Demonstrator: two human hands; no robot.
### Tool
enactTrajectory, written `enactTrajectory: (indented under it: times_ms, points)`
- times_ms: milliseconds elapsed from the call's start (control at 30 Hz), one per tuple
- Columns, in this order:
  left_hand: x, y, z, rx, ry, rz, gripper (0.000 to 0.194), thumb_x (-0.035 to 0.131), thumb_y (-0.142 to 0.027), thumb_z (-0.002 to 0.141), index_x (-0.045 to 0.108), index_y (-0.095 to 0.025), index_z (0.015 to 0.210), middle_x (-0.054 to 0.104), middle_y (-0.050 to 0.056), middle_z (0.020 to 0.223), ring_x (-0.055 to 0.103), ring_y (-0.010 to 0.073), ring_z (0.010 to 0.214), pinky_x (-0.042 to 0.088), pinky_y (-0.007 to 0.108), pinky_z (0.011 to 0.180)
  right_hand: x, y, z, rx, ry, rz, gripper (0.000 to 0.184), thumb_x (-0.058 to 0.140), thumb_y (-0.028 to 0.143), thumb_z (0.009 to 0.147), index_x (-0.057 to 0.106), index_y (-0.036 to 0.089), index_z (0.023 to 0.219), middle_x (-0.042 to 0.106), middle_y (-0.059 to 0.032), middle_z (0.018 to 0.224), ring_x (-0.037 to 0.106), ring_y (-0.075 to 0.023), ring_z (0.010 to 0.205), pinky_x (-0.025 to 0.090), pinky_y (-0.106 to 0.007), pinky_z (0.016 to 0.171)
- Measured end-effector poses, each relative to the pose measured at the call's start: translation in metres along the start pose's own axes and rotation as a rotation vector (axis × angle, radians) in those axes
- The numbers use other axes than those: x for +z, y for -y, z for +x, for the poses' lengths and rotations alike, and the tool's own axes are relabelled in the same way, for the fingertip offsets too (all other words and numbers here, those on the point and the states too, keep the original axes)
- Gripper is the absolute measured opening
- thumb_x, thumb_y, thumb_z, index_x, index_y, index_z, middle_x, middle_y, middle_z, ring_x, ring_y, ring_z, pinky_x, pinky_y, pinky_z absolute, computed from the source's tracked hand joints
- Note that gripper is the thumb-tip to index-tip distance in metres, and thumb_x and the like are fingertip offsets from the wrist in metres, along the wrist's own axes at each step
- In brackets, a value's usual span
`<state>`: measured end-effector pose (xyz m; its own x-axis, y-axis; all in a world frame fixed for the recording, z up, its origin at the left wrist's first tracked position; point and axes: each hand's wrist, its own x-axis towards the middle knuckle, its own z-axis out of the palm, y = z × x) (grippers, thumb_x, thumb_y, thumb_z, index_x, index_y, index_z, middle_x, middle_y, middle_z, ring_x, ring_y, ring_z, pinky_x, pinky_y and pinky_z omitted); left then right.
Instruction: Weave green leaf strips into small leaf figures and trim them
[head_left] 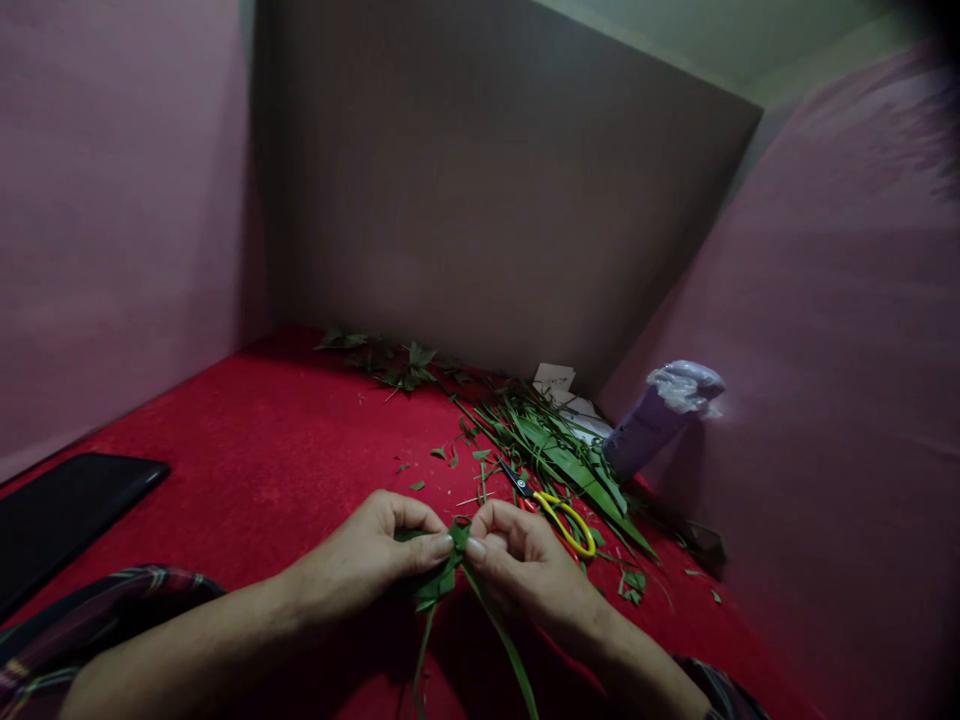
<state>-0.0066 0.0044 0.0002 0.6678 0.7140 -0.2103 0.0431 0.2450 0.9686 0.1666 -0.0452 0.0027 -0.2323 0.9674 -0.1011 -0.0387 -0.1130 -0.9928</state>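
Note:
My left hand [379, 548] and my right hand [517, 558] meet over the red cloth near the front edge. Both pinch a folded green leaf piece [441, 578] between thumbs and fingers. Long narrow leaf strips [501, 640] trail from it toward me. Yellow-handled scissors [559, 512] lie just beyond my right hand, touching nothing I hold.
A pile of long green leaves [562, 455] lies at the back right beside a tilted purple bottle [656, 418] and white paper [555, 380]. More leaf scraps [390, 362] sit by the back wall. A dark flat object [64, 515] lies at the left. Pink walls enclose the red table [262, 440].

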Motion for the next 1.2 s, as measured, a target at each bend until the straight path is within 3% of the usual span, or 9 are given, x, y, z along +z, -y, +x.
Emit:
enactTrajectory:
  times_ms: [300, 800, 1200]
  points:
    - [0.0049, -0.0039, -0.0027, -0.055, -0.036, 0.017, 0.033, 0.074, -0.042, 0.060, 0.059, -0.013, 0.063, 0.051, -0.004, 0.047, 0.040, 0.0072, 0.043, 0.030, 0.019, 0.042, -0.0005, -0.0027, -0.0006, -0.019, -0.004, -0.019, 0.035, 0.065, 0.046, 0.074, 0.045, 0.017, 0.070, 0.039, 0.0116, 0.044, 0.027, -0.0020, 0.036, 0.020, -0.015, 0.035]
    - [0.0045, -0.0020, -0.0036, -0.024, -0.023, -0.088, 0.029, 0.074, -0.038, 0.063, 0.061, -0.012, 0.067, 0.052, -0.005, 0.046, 0.038, 0.0057, 0.042, 0.025, 0.019, 0.043, -0.0055, -0.0041, -0.0014, -0.001, 0.063, 0.026, 0.036, 0.067, 0.046, 0.073, 0.045, 0.017, 0.075, 0.041, 0.0111, 0.046, 0.031, -0.0025, 0.037, 0.024, -0.015, 0.037]
    - [0.0048, -0.0030, -0.0029, 0.004, -0.019, -0.073, 0.029, 0.075, -0.039, 0.060, 0.063, -0.013, 0.063, 0.052, -0.006, 0.045, 0.037, 0.0062, 0.042, 0.025, 0.020, 0.043, -0.0022, 0.0003, -0.0011, -0.002, 0.040, 0.007, 0.034, 0.064, 0.045, 0.074, 0.045, 0.018, 0.072, 0.037, 0.0123, 0.044, 0.026, -0.0021, 0.036, 0.019, -0.015, 0.034]
